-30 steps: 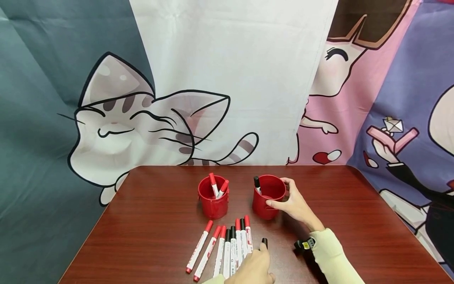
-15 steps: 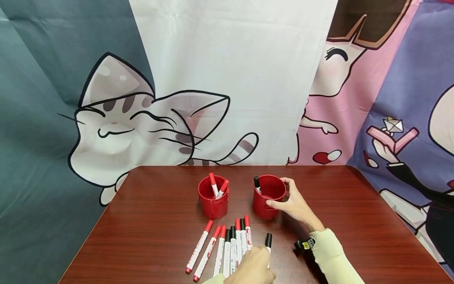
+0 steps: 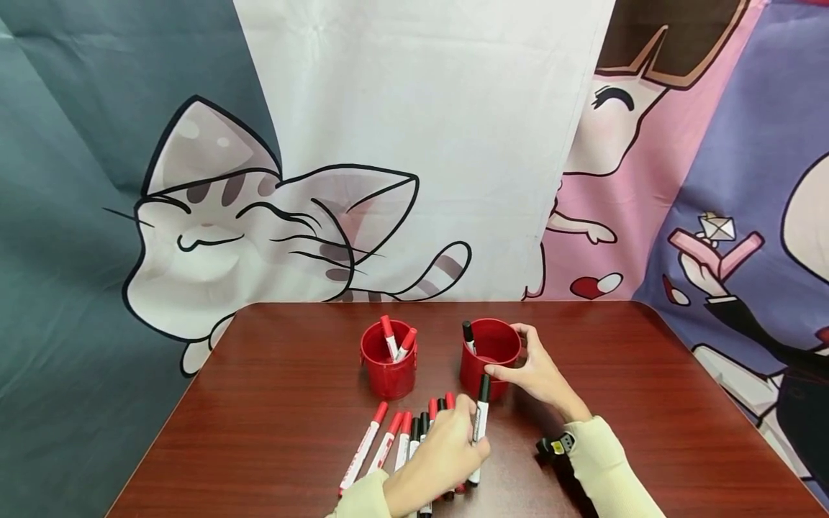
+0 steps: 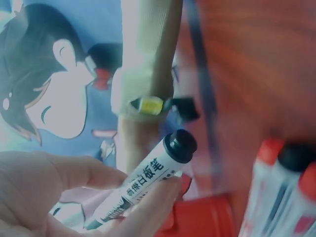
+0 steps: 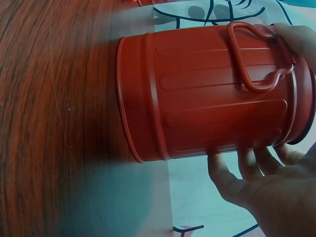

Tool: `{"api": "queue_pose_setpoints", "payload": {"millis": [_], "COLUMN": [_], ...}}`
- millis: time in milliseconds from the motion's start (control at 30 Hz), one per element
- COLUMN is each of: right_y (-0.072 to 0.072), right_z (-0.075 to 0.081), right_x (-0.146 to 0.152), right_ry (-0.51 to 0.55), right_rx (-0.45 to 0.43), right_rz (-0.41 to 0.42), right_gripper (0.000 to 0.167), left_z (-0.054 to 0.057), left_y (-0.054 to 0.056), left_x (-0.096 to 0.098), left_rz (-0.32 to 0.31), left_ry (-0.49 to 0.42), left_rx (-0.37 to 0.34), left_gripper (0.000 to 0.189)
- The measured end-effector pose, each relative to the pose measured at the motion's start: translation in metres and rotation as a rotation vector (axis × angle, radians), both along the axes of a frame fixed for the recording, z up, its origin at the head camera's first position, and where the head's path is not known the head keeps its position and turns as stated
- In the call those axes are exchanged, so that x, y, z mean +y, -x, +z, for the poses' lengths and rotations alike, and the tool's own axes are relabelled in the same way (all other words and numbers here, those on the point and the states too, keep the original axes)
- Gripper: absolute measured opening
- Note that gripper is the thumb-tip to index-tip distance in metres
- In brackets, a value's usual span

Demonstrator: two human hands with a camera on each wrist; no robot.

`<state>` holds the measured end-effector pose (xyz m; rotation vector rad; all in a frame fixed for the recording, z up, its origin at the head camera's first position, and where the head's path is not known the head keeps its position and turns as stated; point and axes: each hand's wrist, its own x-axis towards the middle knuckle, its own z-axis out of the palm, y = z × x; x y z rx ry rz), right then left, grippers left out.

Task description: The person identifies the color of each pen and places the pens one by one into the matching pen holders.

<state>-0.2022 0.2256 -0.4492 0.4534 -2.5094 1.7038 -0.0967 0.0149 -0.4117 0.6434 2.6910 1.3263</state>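
Observation:
In the head view my left hand (image 3: pixel 447 442) pinches a black-capped whiteboard marker (image 3: pixel 481 424), raised above the table and tilted, cap end up. The left wrist view shows that marker (image 4: pixel 148 177) between thumb and fingers, with printed characters on its white barrel. My right hand (image 3: pixel 540 370) grips the right red bucket (image 3: pixel 476 374) at its rim, thumb on the near side. One black-capped marker (image 3: pixel 469 337) leans inside that bucket. In the right wrist view the fingers lie along the side of the bucket (image 5: pixel 207 94), near its wire handle.
A second red bucket (image 3: pixel 388 378) stands to the left, with two red-capped markers (image 3: pixel 389 335) in it. Several red- and black-capped markers (image 3: pixel 364 450) lie in a row in front, partly hidden by the left hand. A cartoon-printed cloth (image 3: pixel 427 108) hangs behind the table (image 3: pixel 246 403).
My left hand has lifted the black-capped marker off the table and moved it forward, close to the right bucket. The right hand keeps its grip on the bucket.

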Motion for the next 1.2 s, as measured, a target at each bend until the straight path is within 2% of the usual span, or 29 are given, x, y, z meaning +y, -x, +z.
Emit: {"api": "queue_pose_setpoints", "payload": {"millis": [100,200,333,433,600,767,867,1200], "right_y": [-0.002,-0.008,-0.016,-0.018,-0.018,-0.017,-0.016,-0.015], "right_z": [0.003,0.013,0.025,0.028,0.027,0.025,0.025,0.027], "right_x": [0.0,-0.003,-0.008,-0.009,-0.009,-0.008,-0.008,-0.011], "right_ry": [-0.002,-0.001,-0.008,-0.026,-0.034,-0.022,-0.021,-0.014], "right_rx": [-0.003,-0.01,-0.012,-0.01,-0.004,-0.012,-0.02,-0.011], "right_rz": [-0.001,0.001,0.003,-0.002,-0.001,-0.001,-0.002,0.018], "right_gripper": [0.081,0.08,0.078,0.078,0.079,0.079,0.079,0.079], "left_z": [0.009,0.019,0.031,0.035,0.038,0.039,0.038,0.023], "left_y": [0.012,0.026,0.044,0.054,0.067,0.08,0.087,0.1], "left_x": [-0.004,-0.008,-0.011,-0.01,-0.003,0.006,0.012,0.022], "left_rz": [-0.021,-0.034,-0.057,-0.077,-0.079,-0.064,-0.053,-0.002], "left_ry": [-0.116,-0.21,-0.287,-0.337,-0.399,-0.375,-0.365,-0.375], "left_rx": [0.031,0.111,0.21,0.225,0.26,0.365,0.393,0.339], "left_gripper": [0.027,0.029,0.03,0.031,0.032,0.031,0.031,0.029]}}
